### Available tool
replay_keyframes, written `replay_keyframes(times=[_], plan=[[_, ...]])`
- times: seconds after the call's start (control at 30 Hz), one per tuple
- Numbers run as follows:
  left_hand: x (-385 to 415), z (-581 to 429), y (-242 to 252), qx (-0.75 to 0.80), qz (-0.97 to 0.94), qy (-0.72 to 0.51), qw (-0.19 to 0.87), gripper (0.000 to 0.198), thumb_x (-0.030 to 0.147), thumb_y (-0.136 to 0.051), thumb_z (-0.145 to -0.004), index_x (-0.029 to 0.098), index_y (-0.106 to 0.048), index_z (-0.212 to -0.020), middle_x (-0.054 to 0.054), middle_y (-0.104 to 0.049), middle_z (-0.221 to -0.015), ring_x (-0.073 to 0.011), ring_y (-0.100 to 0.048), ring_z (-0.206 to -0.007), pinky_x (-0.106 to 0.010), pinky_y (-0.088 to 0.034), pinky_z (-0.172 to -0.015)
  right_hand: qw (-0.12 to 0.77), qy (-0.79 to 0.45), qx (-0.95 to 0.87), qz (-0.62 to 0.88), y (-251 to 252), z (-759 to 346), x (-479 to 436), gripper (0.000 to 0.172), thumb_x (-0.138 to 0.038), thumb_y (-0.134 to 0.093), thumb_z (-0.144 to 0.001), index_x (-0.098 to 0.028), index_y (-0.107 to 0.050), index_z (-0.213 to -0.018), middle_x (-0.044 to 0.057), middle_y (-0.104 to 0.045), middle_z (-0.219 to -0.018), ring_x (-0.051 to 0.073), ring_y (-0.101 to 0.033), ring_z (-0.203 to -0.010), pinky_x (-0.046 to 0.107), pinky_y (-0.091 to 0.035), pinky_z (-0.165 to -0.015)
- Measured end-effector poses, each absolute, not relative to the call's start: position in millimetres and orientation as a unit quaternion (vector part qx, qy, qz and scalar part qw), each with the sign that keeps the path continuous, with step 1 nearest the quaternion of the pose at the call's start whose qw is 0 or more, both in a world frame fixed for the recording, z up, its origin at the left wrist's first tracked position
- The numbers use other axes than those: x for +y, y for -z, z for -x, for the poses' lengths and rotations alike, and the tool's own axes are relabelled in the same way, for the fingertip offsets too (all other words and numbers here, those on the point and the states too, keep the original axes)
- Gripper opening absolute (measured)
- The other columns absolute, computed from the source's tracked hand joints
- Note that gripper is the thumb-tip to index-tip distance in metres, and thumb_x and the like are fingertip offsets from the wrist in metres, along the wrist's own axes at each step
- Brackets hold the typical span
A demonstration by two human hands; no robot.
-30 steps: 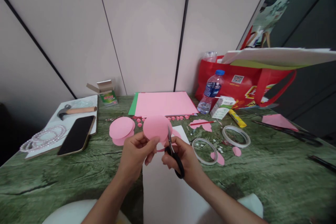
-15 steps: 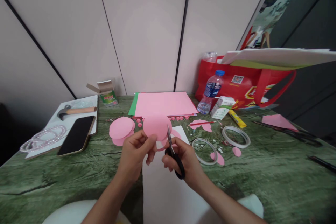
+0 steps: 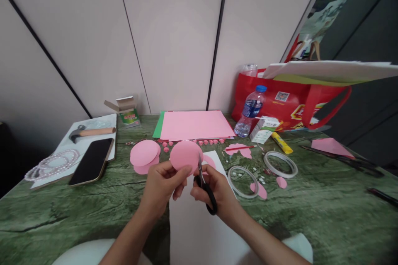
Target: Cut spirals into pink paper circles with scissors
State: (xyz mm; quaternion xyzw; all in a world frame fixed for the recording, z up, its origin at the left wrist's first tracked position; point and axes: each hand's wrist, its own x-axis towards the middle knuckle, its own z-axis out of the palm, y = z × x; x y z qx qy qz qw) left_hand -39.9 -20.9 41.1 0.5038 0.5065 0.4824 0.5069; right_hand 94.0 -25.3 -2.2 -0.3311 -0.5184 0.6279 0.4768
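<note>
White paper [image 3: 199,230] lies below both grips; the right hand [image 3: 214,187] holds black-handled scissors [image 3: 212,202], blades [image 3: 200,163] just right of the pinch by the left hand [image 3: 162,184] on a pink paper disc [image 3: 184,154]; should that slacken, the disc could twist, the blades veer

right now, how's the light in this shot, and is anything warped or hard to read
Head view: soft light, no harsh glare on the pink paper disc or left hand; head view: wall seams slant at different angles, probably wide-angle distortion; head view: small print on the white carton is too indistinct to read.
</note>
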Motion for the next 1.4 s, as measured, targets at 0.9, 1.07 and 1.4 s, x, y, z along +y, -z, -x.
replay_keyframes(times=[0.9, 1.07, 1.4], plan=[[-21.0, 39.9, -43.0, 0.508, -0.502, -0.496, 0.494, 0.027, 0.030, -0.064, -0.067, 0.014, -0.049, -0.050, 0.007, -0.044, -0.036, -0.0022, -0.033, -0.027, -0.015, -0.023, -0.027, 0.474, -0.611, -0.524, 0.356, 3.5, -97.6, -22.8, 0.032, -0.037, -0.069, -0.061, -0.020, -0.046, -0.076, -0.008, -0.046, -0.049, 0.007, -0.037, -0.042, 0.019, -0.031, -0.041], [-20.6, 40.1, -42.3, 0.513, -0.493, -0.503, 0.491, 0.029, 0.031, -0.064, -0.066, 0.014, -0.048, -0.048, 0.007, -0.044, -0.035, -0.0021, -0.032, -0.026, -0.015, -0.021, -0.027, 0.479, -0.605, -0.508, 0.383, 0.0, -96.1, -23.7, 0.033, -0.035, -0.071, -0.057, -0.020, -0.046, -0.073, -0.008, -0.047, -0.047, 0.007, -0.040, -0.041, 0.018, -0.032, -0.039], [-19.5, 40.8, -40.2, 0.487, -0.475, -0.519, 0.518, 0.027, 0.032, -0.062, -0.069, 0.015, -0.047, -0.054, 0.007, -0.046, -0.039, -0.0020, -0.033, -0.027, -0.014, -0.021, -0.028, 0.461, -0.600, -0.507, 0.413, -6.2, -96.7, -24.6, 0.031, -0.033, -0.070, -0.055, -0.019, -0.047, -0.070, -0.007, -0.049, -0.045, 0.007, -0.043, -0.037, 0.018, -0.034, -0.036]])
